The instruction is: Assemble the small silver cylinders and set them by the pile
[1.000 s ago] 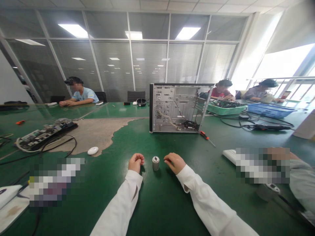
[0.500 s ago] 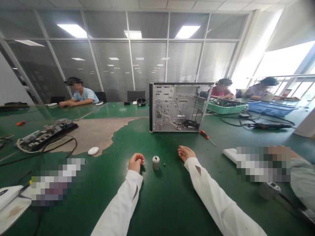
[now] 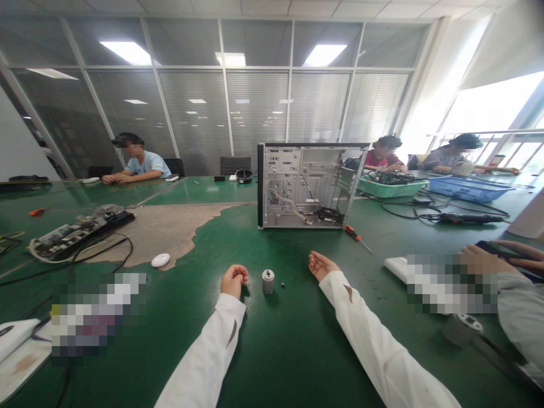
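My left hand point(image 3: 233, 280) rests on the green table with its fingers curled in, and I see nothing in them. Just right of it, apart from the fingers, a short grey metal cylinder point(image 3: 268, 282) stands upright with dark holes in its top. A tiny dark part point(image 3: 283, 285) lies close to the cylinder's right side. My right hand point(image 3: 323, 266) is further right, palm turned inward, its fingers loosely stretched and holding nothing. Beyond both hands stands an opened computer case point(image 3: 312, 187) with loose wires inside.
An orange-handled screwdriver point(image 3: 352, 233) lies by the case. On the left are a circuit assembly point(image 3: 85, 229), black cables and a white oval object point(image 3: 160, 260). To the right, a co-worker's hands point(image 3: 482, 260) are near a second cylinder point(image 3: 461, 330). Green point(image 3: 391, 188) and blue baskets point(image 3: 471, 188) sit behind.
My hands and the cylinder stay almost where they were. At the right edge, a dark flat object and more of the co-worker's hands have come into view.
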